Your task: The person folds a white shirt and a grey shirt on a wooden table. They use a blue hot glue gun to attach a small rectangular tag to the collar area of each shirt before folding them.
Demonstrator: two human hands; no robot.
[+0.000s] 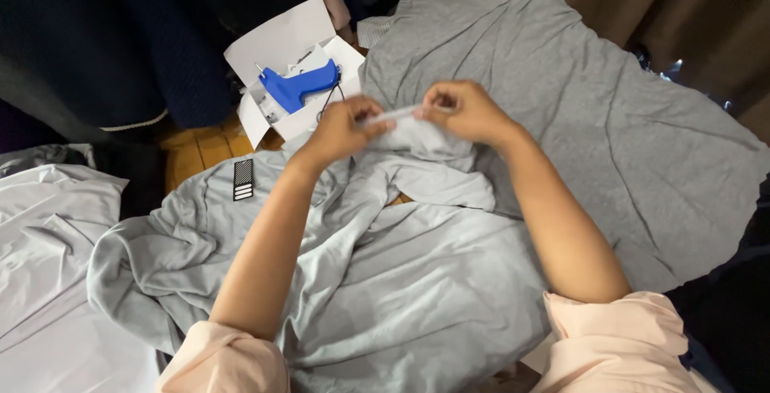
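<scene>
Both hands pinch a thin clear strip [399,112] over the bunched collar of a pale grey garment [401,281]: left hand [346,124] and right hand [465,111] closed on its ends. Step in hand looks like separating the strip. Blue tagging gun [298,86] in white box [281,40], far left, must be fetched next.

One camera sits on the person's head. It looks down, close up, at the crumpled light grey cloth [417,281] filling the frame's middle.
</scene>
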